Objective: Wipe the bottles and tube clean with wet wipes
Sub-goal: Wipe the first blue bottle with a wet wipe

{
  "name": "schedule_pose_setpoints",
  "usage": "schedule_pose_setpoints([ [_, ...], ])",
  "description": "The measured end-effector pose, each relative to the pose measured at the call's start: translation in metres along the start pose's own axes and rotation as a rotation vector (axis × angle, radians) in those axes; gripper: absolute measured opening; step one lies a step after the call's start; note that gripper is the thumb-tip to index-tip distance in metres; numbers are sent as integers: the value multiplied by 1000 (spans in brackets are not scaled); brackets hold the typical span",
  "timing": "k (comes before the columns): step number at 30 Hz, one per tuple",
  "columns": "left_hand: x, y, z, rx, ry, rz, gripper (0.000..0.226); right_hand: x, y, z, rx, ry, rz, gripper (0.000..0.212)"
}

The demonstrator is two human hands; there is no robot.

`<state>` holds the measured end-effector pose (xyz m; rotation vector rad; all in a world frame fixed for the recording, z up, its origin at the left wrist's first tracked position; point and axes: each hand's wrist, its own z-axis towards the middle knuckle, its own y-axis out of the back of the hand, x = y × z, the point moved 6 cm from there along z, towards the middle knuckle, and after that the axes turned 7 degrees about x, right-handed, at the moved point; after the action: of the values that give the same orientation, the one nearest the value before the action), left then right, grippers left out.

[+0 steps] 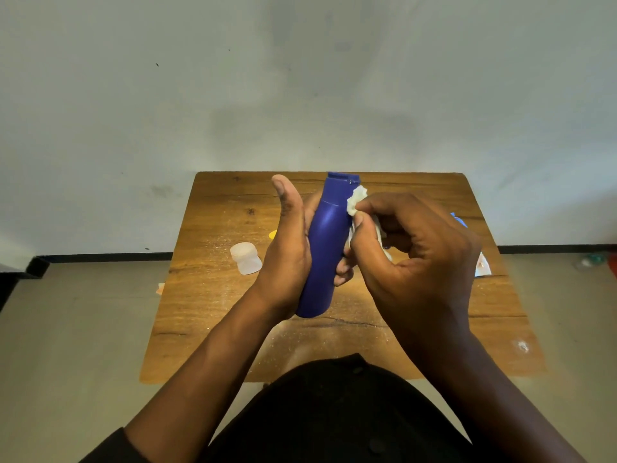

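Up above the middle of the wooden table (pixel 213 315), the blue bottle (pixel 325 248) is held off the surface, tilted a little with its cap end pointing toward the far edge. The left hand (pixel 288 248) grasps it from the left, palm against the body, thumb straight up, fingertips showing round the right side. The right hand (pixel 417 259) has its fingers curled round a crumpled white wet wipe (pixel 355 200), pinching it and pressing it against the bottle's right shoulder just below the cap. Near the table's left edge lies a small translucent white bottle (pixel 246 258) on its side, and beside it a yellow object peeks out behind the left hand. Toward the right edge, mostly hidden by the right hand, sits what may be a wipes packet (pixel 483 266), with a scrap of blue behind it.
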<state>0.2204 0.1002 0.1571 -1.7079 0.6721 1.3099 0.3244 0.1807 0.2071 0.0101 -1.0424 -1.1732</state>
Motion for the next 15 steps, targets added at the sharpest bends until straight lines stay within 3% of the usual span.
schedule_pose_setpoints([
  [3,5,-1,3,30,-25,-21,88,-4,-1,1,42,-50,56,9],
  [7,15,-3,7,77,-9,-117,90,-21,-2,-1,28,-355,463,8],
  [13,26,11,21,51,4,-183,50,-65,-7,-20,-73,-872,1013,16],
  [15,30,15,25,19,4,-158,45,-70,-9,-22,-58,-921,1133,41],
])
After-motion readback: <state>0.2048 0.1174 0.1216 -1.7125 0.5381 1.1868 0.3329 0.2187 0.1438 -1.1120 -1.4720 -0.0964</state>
